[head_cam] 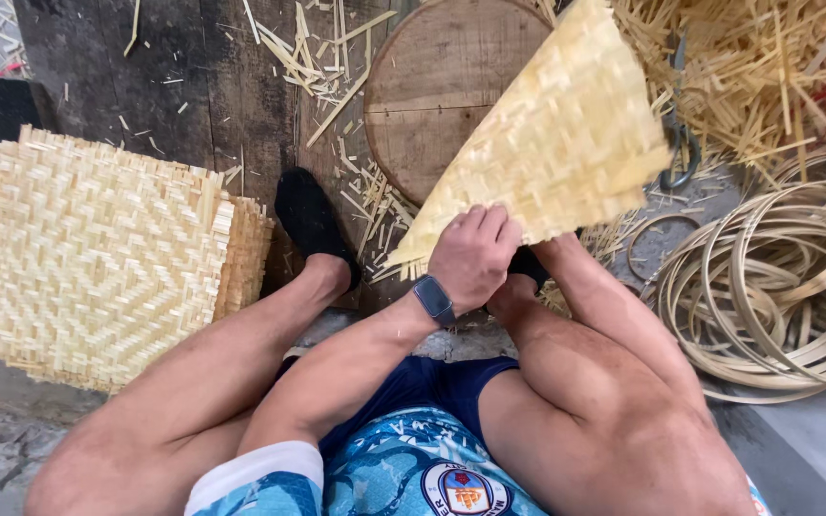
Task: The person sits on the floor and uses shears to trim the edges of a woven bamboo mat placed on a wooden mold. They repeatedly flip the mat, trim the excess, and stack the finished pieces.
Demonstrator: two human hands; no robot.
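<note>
My left hand (473, 256) grips the near edge of the woven mat (547, 134), fingers curled over it, tilting it above the round block (432, 91) for support. My right hand is hidden behind the mat; its grip cannot be told. Finished mats (97, 258) are stacked well apart at left, hoops (776, 287) at right

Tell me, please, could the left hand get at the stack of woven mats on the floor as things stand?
Probably yes: the stack of woven mats lies open beside the left leg, nothing between, though the left hand now grips the woven panel.
</note>
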